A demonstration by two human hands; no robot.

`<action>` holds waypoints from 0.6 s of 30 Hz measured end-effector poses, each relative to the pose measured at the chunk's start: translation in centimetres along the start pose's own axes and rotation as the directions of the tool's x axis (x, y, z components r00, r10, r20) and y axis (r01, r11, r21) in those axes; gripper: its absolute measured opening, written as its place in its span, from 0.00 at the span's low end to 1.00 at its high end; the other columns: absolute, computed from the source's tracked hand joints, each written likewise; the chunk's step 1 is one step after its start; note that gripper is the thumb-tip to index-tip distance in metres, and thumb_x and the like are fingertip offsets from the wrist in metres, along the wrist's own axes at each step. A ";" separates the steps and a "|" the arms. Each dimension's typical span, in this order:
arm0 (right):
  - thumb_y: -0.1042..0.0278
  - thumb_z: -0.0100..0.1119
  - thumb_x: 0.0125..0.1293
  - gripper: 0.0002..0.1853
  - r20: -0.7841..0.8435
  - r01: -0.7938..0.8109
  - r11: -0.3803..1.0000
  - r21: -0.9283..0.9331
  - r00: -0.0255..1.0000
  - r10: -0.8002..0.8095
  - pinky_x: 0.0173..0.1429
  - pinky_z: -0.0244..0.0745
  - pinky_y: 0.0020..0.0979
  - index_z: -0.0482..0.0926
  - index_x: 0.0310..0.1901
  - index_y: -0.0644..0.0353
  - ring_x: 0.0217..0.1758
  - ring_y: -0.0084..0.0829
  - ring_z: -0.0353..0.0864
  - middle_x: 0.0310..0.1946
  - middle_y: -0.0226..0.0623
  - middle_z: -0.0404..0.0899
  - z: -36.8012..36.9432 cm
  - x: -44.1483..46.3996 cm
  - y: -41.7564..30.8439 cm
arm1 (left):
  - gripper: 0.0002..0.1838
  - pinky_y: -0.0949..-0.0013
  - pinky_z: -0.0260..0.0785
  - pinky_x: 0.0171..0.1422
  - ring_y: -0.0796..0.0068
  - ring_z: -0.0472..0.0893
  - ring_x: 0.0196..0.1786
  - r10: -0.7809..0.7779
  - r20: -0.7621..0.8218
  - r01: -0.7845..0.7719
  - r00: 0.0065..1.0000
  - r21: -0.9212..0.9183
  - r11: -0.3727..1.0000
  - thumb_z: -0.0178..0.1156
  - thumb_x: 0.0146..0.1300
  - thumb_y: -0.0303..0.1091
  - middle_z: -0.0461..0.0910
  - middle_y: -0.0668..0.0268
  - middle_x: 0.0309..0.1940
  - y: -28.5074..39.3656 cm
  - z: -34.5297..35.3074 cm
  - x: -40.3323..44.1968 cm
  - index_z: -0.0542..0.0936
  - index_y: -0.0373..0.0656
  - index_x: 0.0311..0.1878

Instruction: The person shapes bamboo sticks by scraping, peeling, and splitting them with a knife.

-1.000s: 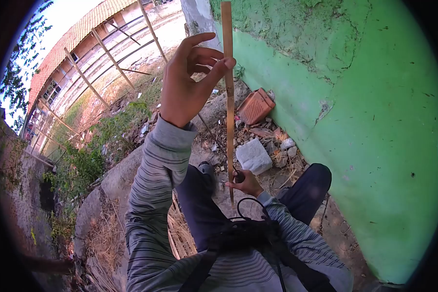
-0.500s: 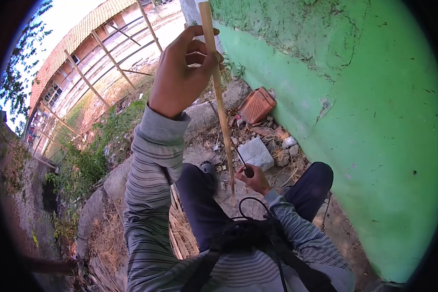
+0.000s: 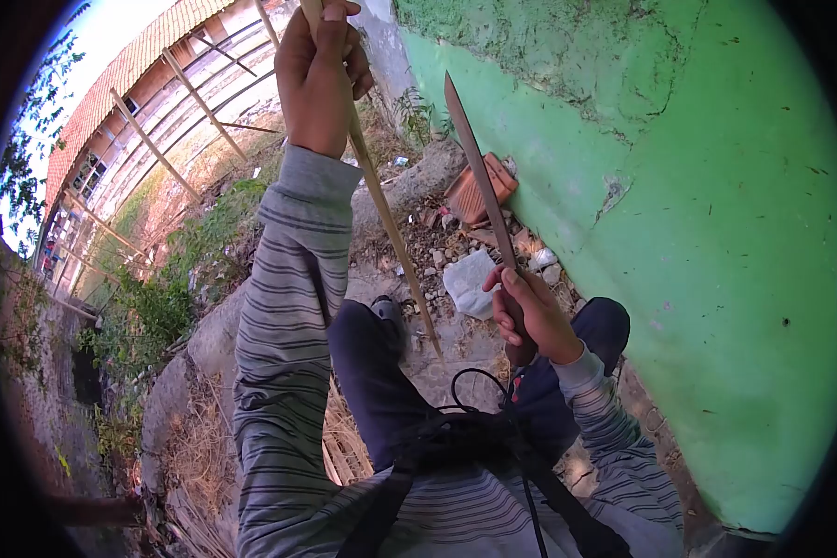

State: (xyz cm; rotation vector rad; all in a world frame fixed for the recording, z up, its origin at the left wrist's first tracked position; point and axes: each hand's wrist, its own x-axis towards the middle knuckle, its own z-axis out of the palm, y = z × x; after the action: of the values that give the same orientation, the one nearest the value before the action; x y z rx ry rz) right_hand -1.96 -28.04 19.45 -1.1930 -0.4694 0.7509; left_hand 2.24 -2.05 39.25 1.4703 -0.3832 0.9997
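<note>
Green-painted wall (image 3: 716,279) flanks a bare knife (image 3: 482,177)

Rubble (image 3: 428,256) surrounds a whitish block (image 3: 471,284) on the ground ahead. The left hand (image 3: 321,84) grips a bamboo strip (image 3: 391,228) between thumb and curled fingers; the strip slants down toward the ground between the legs, apart from the blade. The right hand (image 3: 539,316) wraps the knife's handle, point away from the body. Held only high up, the strip could swing or twist under pressure. A slipping grip could turn the edge toward the right knee (image 3: 604,325); a wide sweep might strike the wall.
</note>
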 end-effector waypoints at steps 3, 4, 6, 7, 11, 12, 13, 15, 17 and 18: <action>0.45 0.40 0.81 0.23 0.056 -0.018 0.990 0.140 0.998 0.010 0.19 0.60 0.21 0.70 0.44 0.60 0.13 0.16 0.62 0.18 0.27 0.66 2.0 0.0 -1.5 | 0.13 0.78 0.49 0.22 0.88 0.57 0.19 0.154 -0.046 -0.153 0.987 0.029 0.988 0.51 0.78 0.43 0.61 0.77 0.22 -0.5 0.3 0.2 0.77 0.43 0.49; 0.44 0.40 0.81 0.24 0.096 -0.033 0.979 0.200 0.995 0.014 0.19 0.61 0.21 0.70 0.42 0.60 0.13 0.17 0.63 0.17 0.28 0.67 2.7 0.1 -1.8 | 0.14 0.76 0.52 0.25 0.87 0.59 0.22 0.157 -0.060 -0.153 0.986 0.074 0.985 0.50 0.79 0.44 0.63 0.76 0.24 -0.5 0.4 0.0 0.76 0.44 0.48; 0.44 0.39 0.81 0.23 0.114 -0.020 0.984 0.178 0.993 -0.001 0.19 0.61 0.21 0.69 0.42 0.60 0.13 0.17 0.63 0.17 0.28 0.67 3.9 0.3 -1.8 | 0.14 0.75 0.54 0.27 0.85 0.60 0.24 0.074 -0.042 -0.075 0.996 -0.030 0.997 0.49 0.79 0.45 0.64 0.75 0.26 -1.3 0.0 -0.3 0.74 0.45 0.47; 0.45 0.39 0.81 0.23 0.135 -0.002 0.988 0.152 0.991 -0.018 0.18 0.61 0.22 0.69 0.41 0.60 0.13 0.18 0.64 0.17 0.29 0.67 4.6 0.5 -1.9 | 0.13 0.73 0.56 0.30 0.84 0.62 0.27 -0.003 -0.019 0.000 1.000 -0.134 0.991 0.48 0.79 0.45 0.64 0.74 0.28 -1.6 -0.2 -0.3 0.73 0.45 0.46; 0.46 0.40 0.82 0.23 0.136 0.000 0.991 0.131 0.991 -0.018 0.17 0.61 0.22 0.69 0.41 0.60 0.13 0.18 0.64 0.16 0.28 0.67 6.4 1.2 -1.8 | 0.15 0.74 0.57 0.30 0.82 0.59 0.25 -0.003 0.049 0.011 0.999 -0.162 0.987 0.46 0.80 0.48 0.59 0.75 0.25 -1.8 -1.2 0.3 0.70 0.47 0.44; 0.47 0.40 0.82 0.22 0.165 -0.012 0.988 0.152 0.986 -0.013 0.17 0.61 0.22 0.69 0.41 0.61 0.12 0.17 0.64 0.16 0.28 0.67 6.7 1.0 -2.4 | 0.14 0.73 0.58 0.32 0.82 0.61 0.27 0.013 0.068 -0.002 0.998 -0.148 0.989 0.46 0.80 0.46 0.63 0.74 0.28 -1.4 -1.3 0.2 0.71 0.45 0.46; 0.47 0.40 0.82 0.22 0.168 -0.014 0.988 0.153 0.986 -0.012 0.17 0.61 0.22 0.69 0.41 0.61 0.12 0.17 0.64 0.16 0.28 0.67 7.0 1.0 -2.7 | 0.14 0.72 0.58 0.34 0.82 0.63 0.29 0.025 0.088 -0.013 0.996 -0.134 0.991 0.46 0.80 0.44 0.66 0.73 0.30 -1.0 -1.3 0.0 0.73 0.43 0.48; 0.48 0.40 0.82 0.22 0.173 -0.010 0.993 0.116 0.985 -0.011 0.17 0.61 0.22 0.69 0.40 0.61 0.12 0.17 0.64 0.15 0.28 0.68 7.4 1.1 -3.0 | 0.13 0.73 0.58 0.33 0.82 0.63 0.29 0.080 0.068 -0.075 0.995 -0.062 0.995 0.46 0.80 0.41 0.67 0.73 0.31 -0.1 -0.2 -0.8 0.73 0.41 0.50; 0.48 0.40 0.82 0.22 0.173 -0.002 0.993 0.121 0.985 -0.020 0.17 0.62 0.23 0.69 0.40 0.61 0.11 0.18 0.64 0.15 0.28 0.68 7.6 1.0 -2.9 | 0.13 0.74 0.57 0.33 0.83 0.62 0.29 0.134 0.054 -0.135 0.989 0.008 0.991 0.46 0.80 0.39 0.68 0.73 0.31 0.2 0.1 -1.0 0.74 0.39 0.53; 0.48 0.40 0.82 0.22 0.175 0.007 0.992 0.123 0.984 -0.028 0.17 0.62 0.23 0.69 0.40 0.62 0.11 0.18 0.64 0.15 0.29 0.68 7.7 1.1 -2.9 | 0.13 0.75 0.57 0.33 0.85 0.62 0.28 0.162 0.077 -0.164 0.984 0.028 0.986 0.46 0.80 0.36 0.69 0.73 0.32 0.0 -0.2 -0.8 0.73 0.37 0.55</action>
State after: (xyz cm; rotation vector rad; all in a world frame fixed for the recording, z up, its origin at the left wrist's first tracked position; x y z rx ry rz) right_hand -5.70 -22.75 24.57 -1.0117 -0.5715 0.8623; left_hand 1.72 -2.08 38.55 1.5283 -0.5498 1.0877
